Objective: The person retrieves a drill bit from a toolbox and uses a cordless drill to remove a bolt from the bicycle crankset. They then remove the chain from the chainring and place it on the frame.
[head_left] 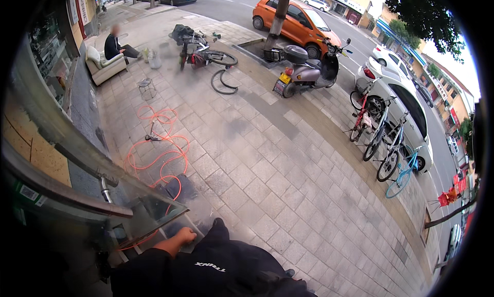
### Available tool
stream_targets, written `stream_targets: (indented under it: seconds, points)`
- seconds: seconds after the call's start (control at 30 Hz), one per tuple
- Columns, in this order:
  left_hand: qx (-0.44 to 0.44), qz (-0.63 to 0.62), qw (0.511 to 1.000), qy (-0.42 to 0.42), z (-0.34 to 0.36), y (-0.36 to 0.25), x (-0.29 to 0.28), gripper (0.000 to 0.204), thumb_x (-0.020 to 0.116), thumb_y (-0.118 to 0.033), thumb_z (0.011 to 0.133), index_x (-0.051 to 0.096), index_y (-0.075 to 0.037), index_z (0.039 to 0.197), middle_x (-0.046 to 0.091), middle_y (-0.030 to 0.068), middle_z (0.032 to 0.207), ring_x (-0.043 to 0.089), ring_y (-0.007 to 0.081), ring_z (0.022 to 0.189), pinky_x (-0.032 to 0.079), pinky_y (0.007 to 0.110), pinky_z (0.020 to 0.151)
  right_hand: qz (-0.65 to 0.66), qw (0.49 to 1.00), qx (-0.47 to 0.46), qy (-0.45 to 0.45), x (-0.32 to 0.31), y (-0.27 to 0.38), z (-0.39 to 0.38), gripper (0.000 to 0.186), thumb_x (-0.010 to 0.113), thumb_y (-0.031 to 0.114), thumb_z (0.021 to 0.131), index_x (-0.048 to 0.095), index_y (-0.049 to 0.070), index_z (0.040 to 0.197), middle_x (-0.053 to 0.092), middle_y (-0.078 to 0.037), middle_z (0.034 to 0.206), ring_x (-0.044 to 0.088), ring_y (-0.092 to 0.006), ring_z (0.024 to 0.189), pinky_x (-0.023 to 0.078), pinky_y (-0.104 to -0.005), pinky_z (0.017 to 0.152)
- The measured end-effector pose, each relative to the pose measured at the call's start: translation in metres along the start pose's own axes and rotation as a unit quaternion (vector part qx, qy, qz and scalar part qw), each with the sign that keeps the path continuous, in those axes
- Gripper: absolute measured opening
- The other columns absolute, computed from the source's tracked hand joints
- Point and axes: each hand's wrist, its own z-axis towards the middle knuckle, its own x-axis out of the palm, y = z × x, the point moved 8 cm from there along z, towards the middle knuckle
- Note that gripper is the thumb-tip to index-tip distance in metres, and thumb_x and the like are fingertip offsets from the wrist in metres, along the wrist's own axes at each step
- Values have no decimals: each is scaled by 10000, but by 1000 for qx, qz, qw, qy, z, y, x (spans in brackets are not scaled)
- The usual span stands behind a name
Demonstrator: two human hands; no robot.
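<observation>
My left hand point(184, 236) is low in the view, below the dark sleeve, with its fingers curled into a loose fist. Nothing shows sticking out of it. Just to its left is the lower corner of a glass door point(167, 209), and I see a gap between the two. My right hand is out of view. Beyond the door an orange air hose point(170, 153) lies in loose coils on the paving, with a dark fitting point(152, 137) among the loops. A dark mat point(180, 186) lies under the near end of the hose.
A small wire-framed stool point(146, 88) stands past the hose. Farther off are a bicycle lying on its side point(198, 55) and a loose tyre point(224, 83). A person sits on a sofa point(108, 70) at left. A scooter point(306, 73) and parked bicycles point(388, 137) line the right.
</observation>
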Motion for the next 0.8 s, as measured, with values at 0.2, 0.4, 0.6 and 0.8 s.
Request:
stream_targets:
  seconds: [0.2,0.4,0.6,0.8]
  points:
    - [17,-218,965,-144,183,-76,-68,410,719,-342,870,769,-59,1162,778,213,967,752,349,954,578,450,860,-11,998,-45,-36,-48,177,108,365,836,359,771,795,79,1002,764,-112,882,736,-215,818,578,-374,782]
    - [-109,-251,958,-86,211,-136,-145,351,721,-297,867,785,-40,1097,776,176,896,741,272,807,578,416,756,-23,996,-80,-36,-126,316,178,388,841,382,760,800,90,1012,769,-115,897,742,-225,844,579,-377,807]
    - [-128,-247,938,-209,365,-80,-165,269,717,-264,825,787,-9,870,755,178,789,740,322,687,577,419,661,-64,992,-107,-20,-184,433,326,411,846,404,749,805,101,1023,775,-117,912,748,-235,870,579,-381,831]
    - [-187,-243,945,-114,434,-95,-122,299,693,-255,823,757,36,850,734,204,753,749,310,709,577,436,664,-119,983,-138,25,-262,545,454,434,851,427,738,810,112,1034,780,-120,927,755,-245,897,580,-384,856]
